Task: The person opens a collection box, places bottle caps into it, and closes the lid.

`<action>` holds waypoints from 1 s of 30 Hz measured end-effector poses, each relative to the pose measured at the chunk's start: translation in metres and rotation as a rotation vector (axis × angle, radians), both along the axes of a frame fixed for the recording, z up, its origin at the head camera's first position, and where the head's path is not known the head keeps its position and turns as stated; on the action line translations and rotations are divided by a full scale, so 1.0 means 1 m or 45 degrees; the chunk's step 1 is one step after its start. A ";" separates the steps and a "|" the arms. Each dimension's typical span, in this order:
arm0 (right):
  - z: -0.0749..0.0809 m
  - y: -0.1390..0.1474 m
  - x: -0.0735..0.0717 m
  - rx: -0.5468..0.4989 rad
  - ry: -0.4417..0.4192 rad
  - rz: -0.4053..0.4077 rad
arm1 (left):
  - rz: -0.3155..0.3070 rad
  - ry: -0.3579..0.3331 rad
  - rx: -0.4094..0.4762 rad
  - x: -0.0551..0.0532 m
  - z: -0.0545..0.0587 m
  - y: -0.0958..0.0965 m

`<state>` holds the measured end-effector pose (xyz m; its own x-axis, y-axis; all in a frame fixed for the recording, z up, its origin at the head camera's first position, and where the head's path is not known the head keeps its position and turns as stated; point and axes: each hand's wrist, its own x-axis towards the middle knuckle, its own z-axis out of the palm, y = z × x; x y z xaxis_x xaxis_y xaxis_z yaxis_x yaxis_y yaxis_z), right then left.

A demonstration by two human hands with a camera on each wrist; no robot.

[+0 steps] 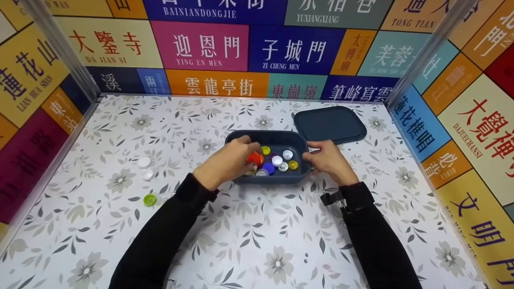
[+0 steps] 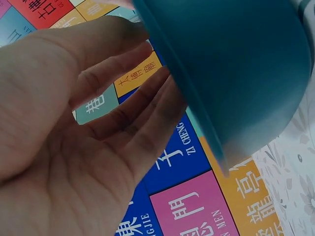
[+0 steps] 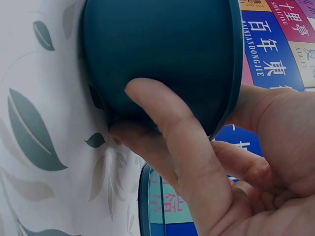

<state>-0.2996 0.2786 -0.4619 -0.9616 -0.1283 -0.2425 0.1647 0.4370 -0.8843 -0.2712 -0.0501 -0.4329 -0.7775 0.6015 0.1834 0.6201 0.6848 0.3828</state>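
Note:
A dark blue-green plastic container (image 1: 271,178) stands on the table with several bottle caps inside: white, yellow, purple and red. My left hand (image 1: 231,160) reaches over its left end. A red bottle cap (image 1: 255,159) shows at that hand's fingertips, apparently pinched. In the left wrist view the container's wall (image 2: 241,73) hides the fingertips of the left hand (image 2: 83,108). My right hand (image 1: 329,160) grips the container's right end, its fingers under and against the outer wall (image 3: 157,54), as the right wrist view shows.
Left of the container lie two white caps, one white cap (image 1: 143,162) behind the other, and a green cap (image 1: 149,200). The dark lid (image 1: 331,124) lies flat behind the container to the right. Printed panels (image 1: 200,44) wall in the flower-patterned table (image 1: 241,249).

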 end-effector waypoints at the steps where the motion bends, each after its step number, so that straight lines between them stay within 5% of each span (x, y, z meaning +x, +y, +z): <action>1: 0.000 0.000 0.000 -0.003 -0.001 0.001 | 0.004 0.012 0.003 0.000 0.001 -0.001; 18: -0.004 0.000 0.001 -0.008 0.016 0.001 | 0.169 0.162 0.045 0.005 0.007 -0.036; 30: -0.002 0.000 0.001 0.012 0.015 -0.023 | 0.342 0.089 0.045 -0.005 0.002 -0.088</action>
<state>-0.2990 0.2788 -0.4642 -0.9666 -0.1087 -0.2323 0.1621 0.4427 -0.8819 -0.2762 -0.1383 -0.4311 -0.8929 0.3679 0.2596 0.4441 0.8152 0.3718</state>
